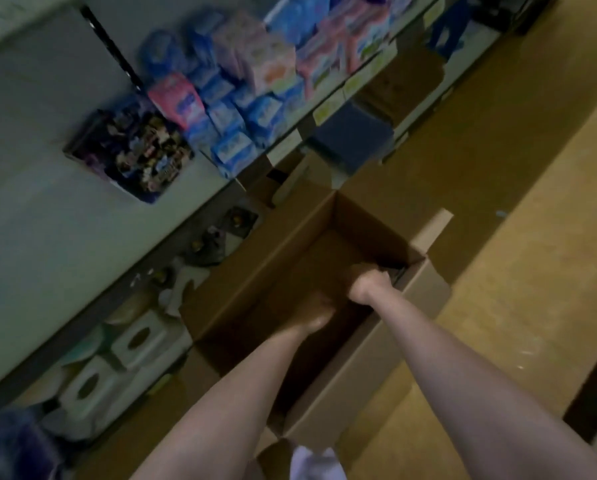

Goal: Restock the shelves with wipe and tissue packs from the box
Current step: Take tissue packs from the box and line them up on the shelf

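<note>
An open cardboard box (359,368) stands on the floor in front of the shelves, and both my arms reach down into it. My right hand (368,284) is at the box's far right corner, fingers curled round a dark pack (395,270) that lies against the wall. My left hand (316,315) is lower, deep in the box's dark inside, with its fingers hidden in shadow. The rest of the box floor looks bare. The view is tilted and blurred.
The upper shelf holds blue and pink packs (241,109) and a dark printed carton (134,154). White tissue packs (134,341) fill the lower shelf at left. More cardboard boxes (404,77) stand further along. Tan floor (532,271) lies to the right.
</note>
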A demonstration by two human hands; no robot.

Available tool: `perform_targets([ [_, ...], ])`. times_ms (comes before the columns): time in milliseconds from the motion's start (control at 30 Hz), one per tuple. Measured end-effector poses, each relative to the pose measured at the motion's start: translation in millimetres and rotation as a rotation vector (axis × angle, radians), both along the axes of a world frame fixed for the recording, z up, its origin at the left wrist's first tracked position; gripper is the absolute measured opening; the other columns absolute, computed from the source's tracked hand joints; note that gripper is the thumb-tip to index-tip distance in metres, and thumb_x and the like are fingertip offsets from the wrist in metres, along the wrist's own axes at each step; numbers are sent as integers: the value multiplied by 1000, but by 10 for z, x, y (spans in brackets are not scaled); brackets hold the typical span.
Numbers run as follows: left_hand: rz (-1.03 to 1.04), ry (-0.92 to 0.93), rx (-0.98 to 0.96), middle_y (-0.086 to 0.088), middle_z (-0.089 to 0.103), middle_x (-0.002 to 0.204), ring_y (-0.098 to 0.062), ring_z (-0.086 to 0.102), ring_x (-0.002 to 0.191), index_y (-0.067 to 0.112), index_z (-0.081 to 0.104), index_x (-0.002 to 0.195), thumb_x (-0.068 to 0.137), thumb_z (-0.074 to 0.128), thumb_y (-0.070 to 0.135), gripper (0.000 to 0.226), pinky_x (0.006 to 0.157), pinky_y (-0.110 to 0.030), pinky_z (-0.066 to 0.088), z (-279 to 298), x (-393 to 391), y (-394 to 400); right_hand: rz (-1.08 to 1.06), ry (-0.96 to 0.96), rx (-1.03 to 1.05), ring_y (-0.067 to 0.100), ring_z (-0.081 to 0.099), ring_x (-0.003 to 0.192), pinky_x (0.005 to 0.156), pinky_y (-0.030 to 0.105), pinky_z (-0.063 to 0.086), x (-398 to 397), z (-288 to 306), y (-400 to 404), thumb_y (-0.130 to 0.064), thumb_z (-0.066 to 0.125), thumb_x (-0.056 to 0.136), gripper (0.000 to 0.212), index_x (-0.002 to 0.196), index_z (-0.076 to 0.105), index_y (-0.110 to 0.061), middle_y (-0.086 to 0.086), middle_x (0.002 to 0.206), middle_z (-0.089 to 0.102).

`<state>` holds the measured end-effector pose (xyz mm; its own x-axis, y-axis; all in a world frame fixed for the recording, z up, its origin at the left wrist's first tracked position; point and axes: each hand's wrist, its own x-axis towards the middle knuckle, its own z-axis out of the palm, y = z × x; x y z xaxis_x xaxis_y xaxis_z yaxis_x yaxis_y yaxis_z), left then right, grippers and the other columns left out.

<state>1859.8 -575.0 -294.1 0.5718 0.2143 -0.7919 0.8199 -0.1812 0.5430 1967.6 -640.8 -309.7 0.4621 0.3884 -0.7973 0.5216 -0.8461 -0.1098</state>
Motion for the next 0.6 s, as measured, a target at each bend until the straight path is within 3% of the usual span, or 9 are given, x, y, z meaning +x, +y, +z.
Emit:
perform_targets([
  [67,6,60,-13,-17,47,137,-29,46,126,4,47,132,98,42,11,35,103,-34,39,-206,29,-75,77,-48,-116,35,14,143,115,49,15,109,-134,-95,-26,40,96,52,147,27,-21,13,155,18],
  [167,59,109,-47,-17,53,130,-30,50,121,2,52,126,97,43,12,31,89,-31,42,-414,125,-150,149,-58,-208,38,2,145,115,53,6,239,-369,-180,-33,37,98,56,150,19,-22,14,158,5],
  [233,106,143,-64,-13,54,127,-28,52,118,7,54,122,97,44,14,29,91,-32,43,-523,166,-164,201,-44,-279,40,-4,144,114,58,3,262,-518,-202,-35,36,97,61,151,12,-24,14,158,-1],
  [333,152,181,-83,-9,54,126,-25,52,117,11,52,123,96,45,18,28,98,-33,42,-664,131,-142,275,-92,-355,41,6,143,111,63,9,241,-640,-188,-39,41,94,66,151,13,-23,15,157,5],
  [400,189,189,-101,-11,53,129,-25,52,117,11,50,126,97,44,19,31,98,-33,42,-731,80,-96,275,-138,-357,41,14,140,110,57,17,192,-698,-146,-41,37,96,62,150,16,-20,15,156,10],
  [600,295,183,-107,-12,54,125,-27,54,114,9,50,129,97,43,20,34,99,-34,45,-802,-173,-4,170,-34,-270,43,6,139,109,53,24,-61,-753,-62,-45,42,93,60,147,23,-26,14,156,1],
])
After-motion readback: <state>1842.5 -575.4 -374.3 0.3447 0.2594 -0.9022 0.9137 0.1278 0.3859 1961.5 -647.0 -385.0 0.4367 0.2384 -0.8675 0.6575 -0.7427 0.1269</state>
